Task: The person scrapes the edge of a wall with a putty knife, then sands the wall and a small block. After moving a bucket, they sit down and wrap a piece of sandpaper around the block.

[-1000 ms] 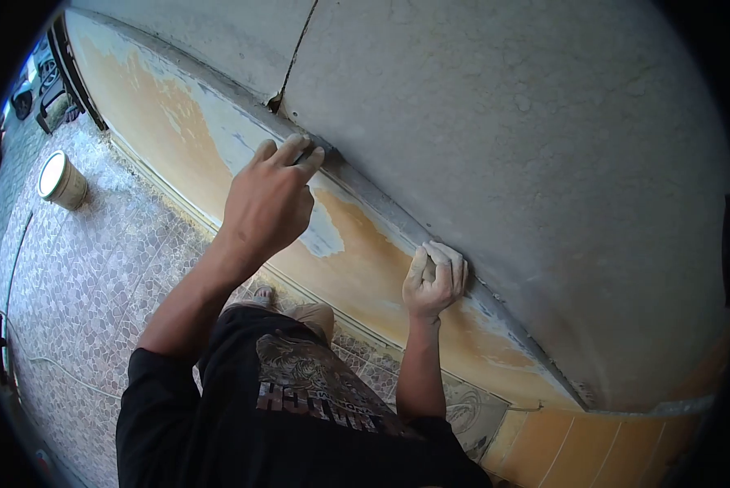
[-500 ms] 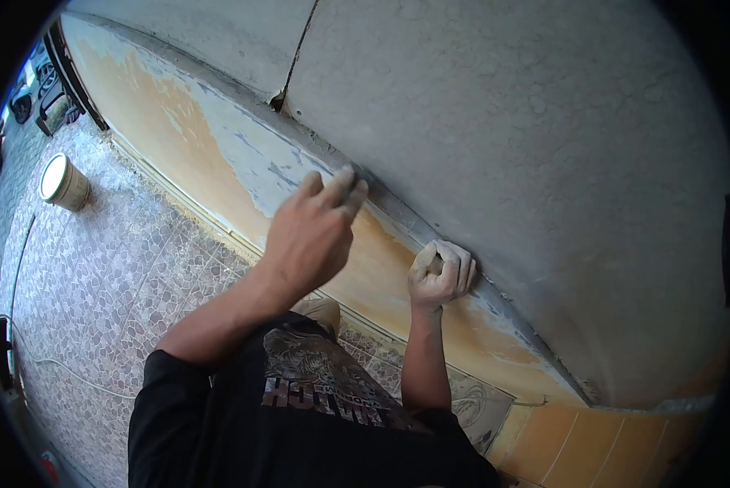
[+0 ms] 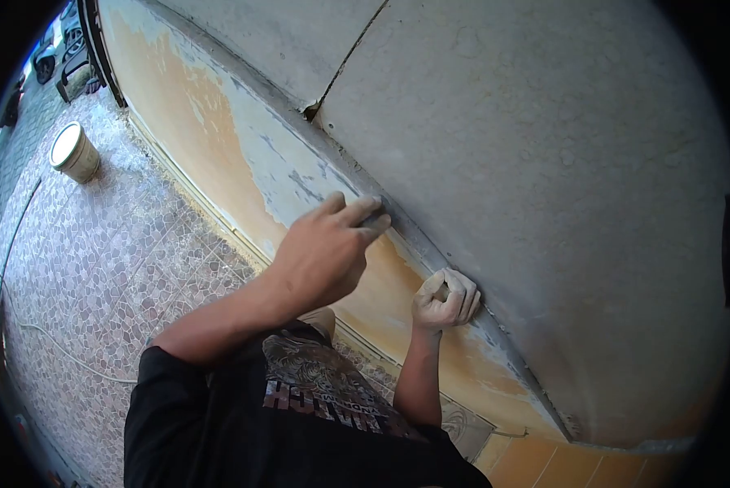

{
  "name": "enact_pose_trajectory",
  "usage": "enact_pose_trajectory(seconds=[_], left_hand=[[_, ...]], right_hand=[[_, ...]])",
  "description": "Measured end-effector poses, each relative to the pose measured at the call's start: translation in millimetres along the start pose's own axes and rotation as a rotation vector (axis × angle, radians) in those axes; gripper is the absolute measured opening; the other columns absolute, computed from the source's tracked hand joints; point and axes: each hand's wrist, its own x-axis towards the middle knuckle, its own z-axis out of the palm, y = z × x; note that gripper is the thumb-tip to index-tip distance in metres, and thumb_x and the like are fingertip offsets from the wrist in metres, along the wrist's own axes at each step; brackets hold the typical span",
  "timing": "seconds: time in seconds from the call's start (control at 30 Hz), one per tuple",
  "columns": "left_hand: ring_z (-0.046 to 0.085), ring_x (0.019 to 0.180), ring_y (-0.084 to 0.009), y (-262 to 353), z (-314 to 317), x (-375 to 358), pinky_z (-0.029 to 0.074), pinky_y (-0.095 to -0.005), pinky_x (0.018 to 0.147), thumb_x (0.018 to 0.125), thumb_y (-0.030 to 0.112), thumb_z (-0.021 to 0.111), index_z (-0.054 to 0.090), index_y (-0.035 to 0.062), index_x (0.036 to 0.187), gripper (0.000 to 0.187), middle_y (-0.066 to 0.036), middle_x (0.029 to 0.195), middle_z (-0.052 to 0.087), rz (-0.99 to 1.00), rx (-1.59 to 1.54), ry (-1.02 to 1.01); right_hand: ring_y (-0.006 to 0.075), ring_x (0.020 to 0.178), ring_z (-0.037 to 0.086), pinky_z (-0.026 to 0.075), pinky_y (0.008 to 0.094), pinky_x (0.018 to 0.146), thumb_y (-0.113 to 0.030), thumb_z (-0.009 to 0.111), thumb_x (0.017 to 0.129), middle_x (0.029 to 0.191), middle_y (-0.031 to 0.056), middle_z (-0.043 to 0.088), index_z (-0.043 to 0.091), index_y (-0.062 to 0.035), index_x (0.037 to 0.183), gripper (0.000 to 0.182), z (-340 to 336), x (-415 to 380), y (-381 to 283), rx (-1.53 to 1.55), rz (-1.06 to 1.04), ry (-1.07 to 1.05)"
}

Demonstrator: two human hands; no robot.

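My left hand (image 3: pixel 323 248) reaches over the front edge of the grey ledge (image 3: pixel 418 237), its back toward me. Its fingers are bent, with the tips on the edge and a dark grey patch between them. Farther along the same edge, my right hand (image 3: pixel 446 298) is curled into a fist and coated with pale, dried-looking residue. Something grey shows inside the curl of its fingers, but I cannot tell what it is. Below the edge, the wall (image 3: pixel 218 122) has patchy yellow-orange paint with white and grey smears.
A pale bucket (image 3: pixel 78 154) with a white inside stands on the stone-patterned floor (image 3: pixel 137 268). A thin hose (image 3: pixel 80 366) lies across that floor. Behind the ledge is a wide grey surface (image 3: pixel 528 163) with a dark seam. Orange tiles (image 3: pixel 568 464) show at lower right.
The view has turned a little, so the bucket sits higher in it and both hands lower. My left fingertips are slightly farther down the edge; my right hand keeps its fist there.
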Motion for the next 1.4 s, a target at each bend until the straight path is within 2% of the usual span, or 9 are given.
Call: enact_pose_trajectory(seconds=[0.13, 0.23, 0.33, 0.53, 0.67, 0.87, 1.07, 1.27, 1.4], left_hand=[[0.065, 0.118, -0.036, -36.8, -27.4, 15.5, 0.058, -0.0421, 0.102, 0.088, 0.003, 0.068, 0.072, 0.0004, 0.139, 0.052, -0.018, 0.147, 0.068, -0.184, 0.052, 0.092], [0.066, 0.113, -0.0334, 4.0, -3.0, 6.9, 0.059, -0.0417, 0.1, 0.086, 0.004, 0.069, 0.072, -0.0031, 0.138, 0.053, -0.017, 0.146, 0.069, 0.012, -0.018, -0.009], [0.067, 0.116, -0.0331, 11.2, -0.6, 2.4, 0.06, -0.0429, 0.1, 0.086, 0.003, 0.069, 0.074, 0.0041, 0.139, 0.053, -0.014, 0.146, 0.069, 0.049, -0.129, -0.055], [0.067, 0.112, -0.0323, -28.3, -22.1, 18.5, 0.061, -0.0423, 0.094, 0.087, -0.001, 0.065, 0.074, -0.0008, 0.137, 0.051, -0.017, 0.146, 0.069, -0.207, 0.213, 0.134], [0.067, 0.11, -0.0324, 19.8, 8.0, 0.1, 0.061, -0.0412, 0.096, 0.087, 0.002, 0.064, 0.074, -0.0003, 0.137, 0.051, -0.017, 0.146, 0.069, 0.063, -0.029, 0.013], [0.067, 0.114, -0.0329, -40.4, -18.6, 14.7, 0.06, -0.0394, 0.099, 0.088, 0.002, 0.066, 0.073, 0.0008, 0.138, 0.051, -0.016, 0.148, 0.068, -0.215, 0.108, 0.187], [0.067, 0.108, -0.0311, 13.9, 14.7, -3.3, 0.06, -0.0406, 0.097, 0.086, 0.004, 0.068, 0.076, 0.0033, 0.136, 0.051, -0.013, 0.147, 0.069, 0.033, -0.123, 0.058], [0.065, 0.107, -0.0324, -35.7, -0.9, 4.1, 0.058, -0.0405, 0.098, 0.088, 0.002, 0.068, 0.074, 0.0042, 0.139, 0.052, -0.014, 0.148, 0.067, -0.228, 0.091, 0.285], [0.065, 0.107, -0.031, 7.9, 30.9, -15.2, 0.058, -0.0403, 0.098, 0.087, 0.005, 0.07, 0.075, 0.0069, 0.139, 0.052, -0.011, 0.151, 0.067, 0.003, -0.072, 0.22]], right_hand=[[0.0232, 0.075, 0.071, 0.049, 0.0389, 0.068, -0.021, 0.071, 0.103, 0.087, 0.002, 0.075, 0.069, -0.0127, 0.091, 0.014, -1.1, 0.7, -0.8, 0.03, 0.007, 0.008], [0.0227, 0.075, 0.071, 0.048, 0.0387, 0.068, -0.022, 0.071, 0.103, 0.088, 0.002, 0.075, 0.07, -0.0129, 0.092, 0.015, -0.4, 0.0, -3.1, -0.015, 0.031, 0.006], [0.0223, 0.074, 0.07, 0.047, 0.0385, 0.068, -0.022, 0.071, 0.103, 0.088, 0.0015, 0.075, 0.07, -0.0132, 0.092, 0.015, -0.8, -0.3, 0.1, -0.014, -0.002, 0.008], [0.0226, 0.073, 0.068, 0.048, 0.0391, 0.068, -0.023, 0.07, 0.103, 0.087, 0.0014, 0.074, 0.07, -0.0134, 0.092, 0.015, -0.8, -0.2, -0.6, -0.005, 0.0, 0.021], [0.0228, 0.074, 0.07, 0.048, 0.039, 0.069, -0.023, 0.069, 0.104, 0.088, 0.0016, 0.075, 0.07, -0.0132, 0.092, 0.016, -1.2, -0.7, 1.3, 0.001, -0.011, 0.007], [0.0226, 0.074, 0.069, 0.047, 0.0392, 0.07, -0.025, 0.07, 0.104, 0.087, 0.0011, 0.075, 0.07, -0.0139, 0.092, 0.017, -1.8, 0.7, 0.5, 0.013, -0.026, 0.007], [0.0231, 0.074, 0.069, 0.045, 0.0392, 0.069, -0.026, 0.07, 0.104, 0.088, 0.0006, 0.075, 0.069, -0.0149, 0.091, 0.017, -2.3, 0.5, 2.0, -0.015, -0.025, 0.002], [0.0237, 0.074, 0.068, 0.046, 0.0394, 0.07, -0.026, 0.07, 0.104, 0.089, 0.0006, 0.074, 0.07, -0.0152, 0.092, 0.016, -1.8, -0.5, 1.2, 0.009, -0.008, 0.006], [0.0237, 0.075, 0.069, 0.046, 0.0397, 0.07, -0.026, 0.07, 0.104, 0.088, 0.0002, 0.075, 0.07, -0.0151, 0.091, 0.017, 0.2, -1.1, 1.5, -0.016, -0.006, 0.014]])
